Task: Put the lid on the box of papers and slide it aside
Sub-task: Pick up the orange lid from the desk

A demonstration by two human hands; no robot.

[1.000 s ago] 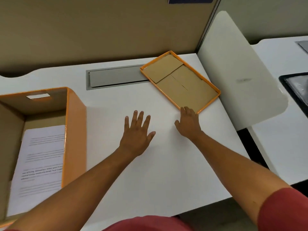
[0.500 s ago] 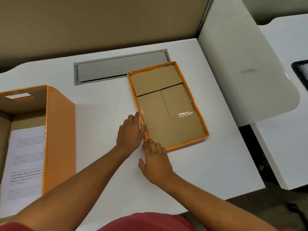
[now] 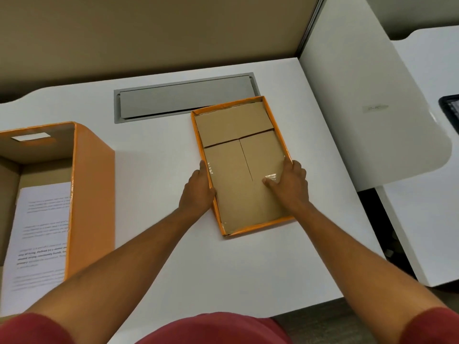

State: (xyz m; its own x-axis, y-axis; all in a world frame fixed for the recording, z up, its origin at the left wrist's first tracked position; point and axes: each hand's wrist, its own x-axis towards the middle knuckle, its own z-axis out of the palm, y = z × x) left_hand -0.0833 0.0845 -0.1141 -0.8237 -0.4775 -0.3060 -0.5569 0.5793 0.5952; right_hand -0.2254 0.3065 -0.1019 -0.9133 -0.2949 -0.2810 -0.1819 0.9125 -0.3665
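The orange-rimmed lid [image 3: 236,135] lies upside down on the white desk, its brown cardboard inside facing up. My left hand [image 3: 198,189] grips the lid's left rim, thumb over the edge. My right hand [image 3: 289,183] holds the right rim, with the thumb resting inside on the cardboard. The open orange box [image 3: 92,189] stands at the left edge of the view, with printed papers [image 3: 42,232] lying inside it. Box and lid are well apart.
A grey cable hatch [image 3: 183,100] is set in the desk [image 3: 159,244] behind the lid, partly under its far corner. A white divider panel [image 3: 367,100] rises on the right, a tan partition at the back. A dark device [image 3: 450,108] sits on the neighbouring desk.
The lid has turned and slid nearer to me. My right hand moved from the lid's near corner to its right rim, and my left hand now grips the left rim.
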